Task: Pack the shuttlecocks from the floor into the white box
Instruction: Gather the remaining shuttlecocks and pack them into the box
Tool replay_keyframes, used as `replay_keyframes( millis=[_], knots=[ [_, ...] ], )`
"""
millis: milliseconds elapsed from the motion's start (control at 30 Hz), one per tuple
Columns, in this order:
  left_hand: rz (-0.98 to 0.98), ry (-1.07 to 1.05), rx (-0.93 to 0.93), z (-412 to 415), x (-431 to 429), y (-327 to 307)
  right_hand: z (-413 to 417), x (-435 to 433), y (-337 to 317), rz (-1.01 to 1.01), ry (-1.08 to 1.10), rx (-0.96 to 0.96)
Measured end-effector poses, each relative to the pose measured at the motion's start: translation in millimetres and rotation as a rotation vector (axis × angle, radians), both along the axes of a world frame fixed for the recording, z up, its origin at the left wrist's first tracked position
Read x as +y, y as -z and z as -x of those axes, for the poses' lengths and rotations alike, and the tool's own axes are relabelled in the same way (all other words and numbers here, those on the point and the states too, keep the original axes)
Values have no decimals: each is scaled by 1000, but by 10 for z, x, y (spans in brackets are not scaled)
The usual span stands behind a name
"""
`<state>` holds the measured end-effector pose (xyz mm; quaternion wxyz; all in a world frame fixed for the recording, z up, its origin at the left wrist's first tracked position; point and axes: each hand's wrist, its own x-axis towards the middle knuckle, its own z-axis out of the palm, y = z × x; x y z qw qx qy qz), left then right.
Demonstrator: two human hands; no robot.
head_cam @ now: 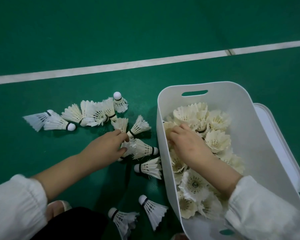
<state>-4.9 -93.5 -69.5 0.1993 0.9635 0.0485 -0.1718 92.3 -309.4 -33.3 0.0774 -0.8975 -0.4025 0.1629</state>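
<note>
Left grip pinching a floor shuttlecock; right grip pressed into the white box, closure unclear. We're past halfway; about a dozen left.

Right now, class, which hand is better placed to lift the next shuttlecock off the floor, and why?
The left hand. It is already at the shuttlecocks on the floor, fingers touching the feathers. The right hand is inside the white box, down among the packed ones, with the box wall between it and the floor pile.
</note>
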Motion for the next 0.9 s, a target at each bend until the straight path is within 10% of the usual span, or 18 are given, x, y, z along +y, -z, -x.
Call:
replay_keyframes(
  millis=[433,667,900],
  knots=[
    [-81,-165,-105,285,734,-169,325,845,-710,-14,-408,-74],
    [-78,-165,-114,418,932,117,501,1388,203,411,-44,103],
    [-26,-226,-362,281,958,226,520,1444,418,364,159,207]
  ],
)
